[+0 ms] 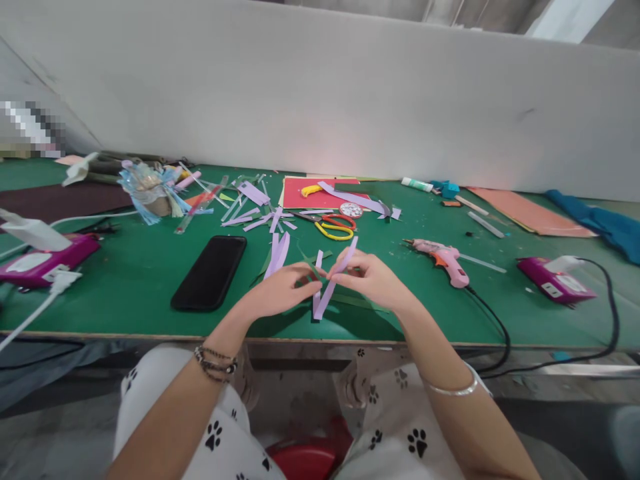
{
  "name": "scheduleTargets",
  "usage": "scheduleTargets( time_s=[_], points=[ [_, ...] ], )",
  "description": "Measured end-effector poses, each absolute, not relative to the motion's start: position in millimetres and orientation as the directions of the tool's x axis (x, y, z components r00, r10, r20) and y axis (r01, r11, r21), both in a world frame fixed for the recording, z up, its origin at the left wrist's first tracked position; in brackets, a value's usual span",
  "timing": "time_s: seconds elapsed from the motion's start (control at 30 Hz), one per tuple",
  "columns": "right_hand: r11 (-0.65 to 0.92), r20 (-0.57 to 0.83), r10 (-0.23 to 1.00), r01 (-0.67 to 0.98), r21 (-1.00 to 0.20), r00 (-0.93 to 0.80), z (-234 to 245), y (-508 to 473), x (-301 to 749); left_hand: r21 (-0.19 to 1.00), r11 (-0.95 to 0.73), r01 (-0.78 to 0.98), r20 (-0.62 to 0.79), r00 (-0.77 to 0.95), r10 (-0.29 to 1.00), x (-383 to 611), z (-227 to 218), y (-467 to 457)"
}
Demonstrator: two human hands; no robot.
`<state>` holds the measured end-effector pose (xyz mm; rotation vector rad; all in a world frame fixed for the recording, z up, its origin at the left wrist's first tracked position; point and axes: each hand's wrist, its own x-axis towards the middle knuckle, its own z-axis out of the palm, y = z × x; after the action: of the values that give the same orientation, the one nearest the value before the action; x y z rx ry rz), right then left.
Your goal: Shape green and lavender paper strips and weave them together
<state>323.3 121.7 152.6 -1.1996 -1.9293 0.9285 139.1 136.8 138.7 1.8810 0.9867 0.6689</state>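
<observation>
A lilac paper strip (327,299), folded into a narrow V, stands between my hands just above the green table. My right hand (373,279) pinches its longer leg between thumb and fingers. On the other side, my left hand (280,291) has thumb and forefinger closed at the shorter leg, where a thin green paper strip (311,265) also runs to the fingertips. Which strip the left fingertips grip, I cannot tell for sure. Looped lilac strips (278,255) lie just beyond my left hand. Yellow-and-red-handled scissors (334,231) rest behind both hands.
A black phone (210,273) lies left of my hands. To the right are a pink glue gun (445,259) with a trailing cord and a purple power strip (555,280). Paper scraps (254,193), red sheets (295,193) and a glue stick (417,185) lie toward the grey partition (320,87).
</observation>
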Motion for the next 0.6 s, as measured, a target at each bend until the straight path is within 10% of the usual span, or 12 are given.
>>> scheduleTargets(
  time_s=[0.27,0.6],
  points=[
    [0.676,0.435,0.737,0.560,-0.479,-0.518,162,110,319,0.730,-0.528,0.434,0.027,0.753,0.658,132,137,133],
    [0.712,0.541,0.696,0.548,-0.439,-0.472,166,110,317,0.467,-0.619,0.631,0.146,0.636,0.758,160,121,119]
  ],
)
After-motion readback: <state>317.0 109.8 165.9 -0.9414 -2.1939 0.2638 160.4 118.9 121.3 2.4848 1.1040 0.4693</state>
